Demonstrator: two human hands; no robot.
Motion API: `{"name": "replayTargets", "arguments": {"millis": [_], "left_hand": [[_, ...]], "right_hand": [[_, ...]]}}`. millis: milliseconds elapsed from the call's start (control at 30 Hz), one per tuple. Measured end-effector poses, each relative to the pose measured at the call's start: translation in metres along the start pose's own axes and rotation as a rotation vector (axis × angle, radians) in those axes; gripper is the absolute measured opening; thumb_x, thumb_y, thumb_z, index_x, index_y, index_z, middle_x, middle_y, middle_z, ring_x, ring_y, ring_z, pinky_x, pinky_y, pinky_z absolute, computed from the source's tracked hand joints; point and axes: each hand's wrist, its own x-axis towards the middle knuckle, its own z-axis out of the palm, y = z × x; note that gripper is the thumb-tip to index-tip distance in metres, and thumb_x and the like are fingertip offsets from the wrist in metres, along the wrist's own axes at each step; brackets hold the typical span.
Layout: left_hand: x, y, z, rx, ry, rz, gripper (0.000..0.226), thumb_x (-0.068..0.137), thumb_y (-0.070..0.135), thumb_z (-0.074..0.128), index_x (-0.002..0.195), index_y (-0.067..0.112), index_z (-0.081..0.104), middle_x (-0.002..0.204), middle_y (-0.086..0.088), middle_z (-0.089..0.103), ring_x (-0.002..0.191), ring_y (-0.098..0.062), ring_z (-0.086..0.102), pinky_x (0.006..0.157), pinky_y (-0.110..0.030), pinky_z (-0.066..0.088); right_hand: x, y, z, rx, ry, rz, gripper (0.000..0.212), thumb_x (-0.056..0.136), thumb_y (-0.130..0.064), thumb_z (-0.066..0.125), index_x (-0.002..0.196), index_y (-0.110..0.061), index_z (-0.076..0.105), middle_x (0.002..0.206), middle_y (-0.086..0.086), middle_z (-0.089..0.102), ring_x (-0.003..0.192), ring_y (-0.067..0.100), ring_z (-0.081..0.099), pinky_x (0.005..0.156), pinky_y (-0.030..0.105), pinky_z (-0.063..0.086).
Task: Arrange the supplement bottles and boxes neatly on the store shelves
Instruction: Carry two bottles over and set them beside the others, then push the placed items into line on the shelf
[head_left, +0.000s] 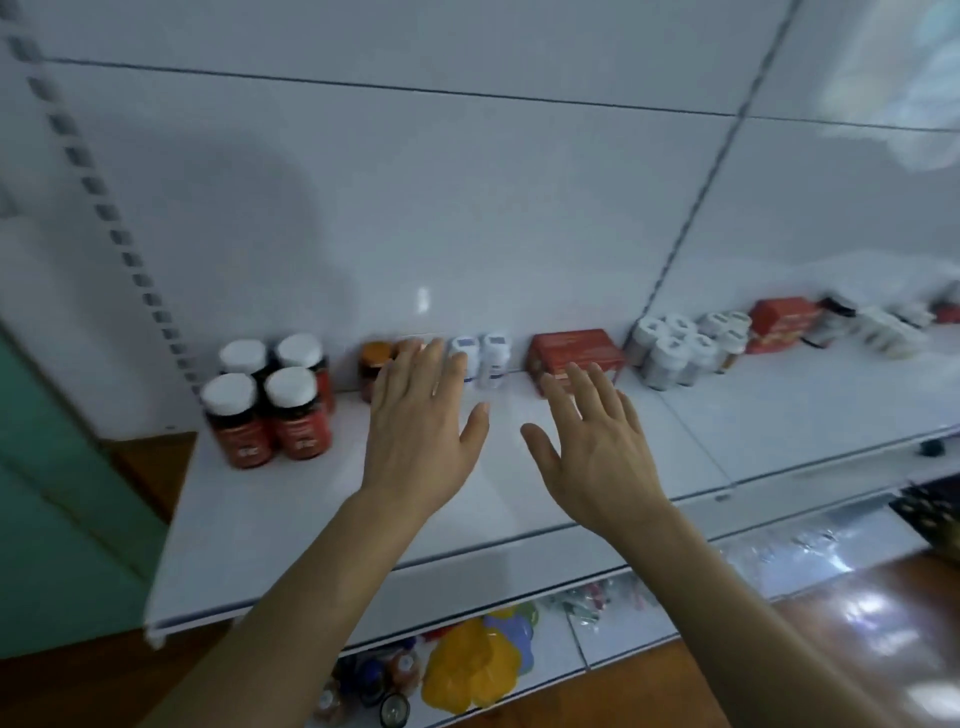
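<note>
At centre frame, a person's left hand (423, 415) and right hand (592, 434) reach over a white store shelf (332, 525), both flat with fingers spread and holding nothing. Left fingertips (415, 353) overlap an amber bottle with an orange cap (375, 364), though contact cannot be confirmed; just beside them stand two small white bottles (485, 361). Right fingertips (576, 376) hover at the front of a red box (574, 353) set against the back panel. Toward the left of the frame, four red-labelled, white-capped bottles (270, 405) form a tight square; toward the upper right, a cluster of white-capped bottles (675, 348) and a second red box (782, 322) trail along the shelf. Sorting appears barely begun. A sweeping push from open palms could topple the small white bottles, which look light and narrow, or knock them into their neighbours.
</note>
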Motion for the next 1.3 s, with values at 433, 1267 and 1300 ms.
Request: {"name": "replayTargets", "arguments": {"millis": [433,1267,1300], "left_hand": [[0.038,0.308,0.113,-0.131,-0.109,0.218,0.063,0.096,0.051,0.034,0.145,0.013,0.046,0.154,-0.011,0.04,0.145,-0.033,0.03,0.117,-0.053,0.029],[0.255,0.789,0.362,-0.333,-0.368,0.703,0.063,0.097,0.05,0.033,0.153,0.021,0.035,0.161,-0.004,0.03,0.149,-0.025,0.022,0.123,-0.043,0.017],[0.261,0.808,0.374,-0.325,-0.379,0.707,0.061,0.099,0.05,0.035,0.154,0.023,0.033,0.162,-0.003,0.028,0.15,-0.024,0.021,0.123,-0.042,0.016]], "right_hand": [[-0.093,0.303,-0.068,-0.047,-0.037,0.316,0.07,0.103,-0.061,0.022,0.16,-0.021,0.014,0.168,0.009,0.011,0.155,0.029,-0.001,0.126,0.047,0.009],[-0.091,0.796,-0.112,-0.139,0.103,0.856,0.071,0.101,-0.06,0.03,0.159,-0.021,0.021,0.165,0.009,0.022,0.155,0.029,0.011,0.125,0.045,0.014],[-0.091,0.819,-0.111,-0.133,0.108,0.868,0.07,0.101,-0.06,0.03,0.159,-0.021,0.021,0.165,0.008,0.021,0.155,0.029,0.01,0.125,0.045,0.013]]}}
